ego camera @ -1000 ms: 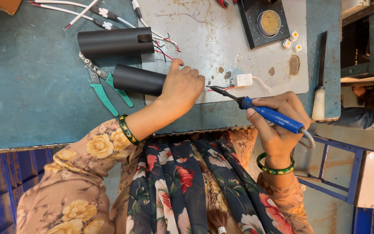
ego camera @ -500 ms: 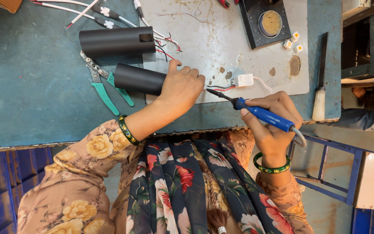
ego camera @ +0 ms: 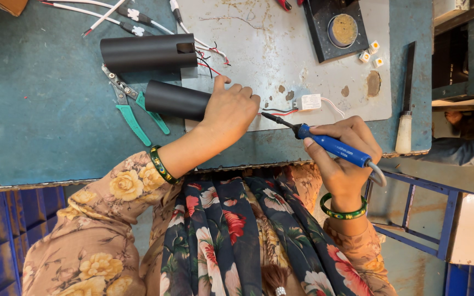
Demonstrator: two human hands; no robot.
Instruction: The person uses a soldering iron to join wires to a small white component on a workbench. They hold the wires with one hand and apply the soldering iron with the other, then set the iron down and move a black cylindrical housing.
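Blue-green desk (ego camera: pixel 39 109) carries the work: left hand (ego camera: pixel 229 112) clamps a black tube (ego camera: pixel 176 100) steady, while right hand (ego camera: pixel 344 151), fingers closed around a blue soldering iron (ego camera: pixel 325 143), aims its tip at wires (ego camera: pixel 278 111) just beyond the left fingertips.

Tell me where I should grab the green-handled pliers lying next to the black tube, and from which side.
Probably by the two green handles, closing on both from above at their free ends nearest the bench edge. The pliers lie flat, handles splayed toward the person, while the metal jaws point up-left beside the black tube that the left hand holds, so the head end is crowded.
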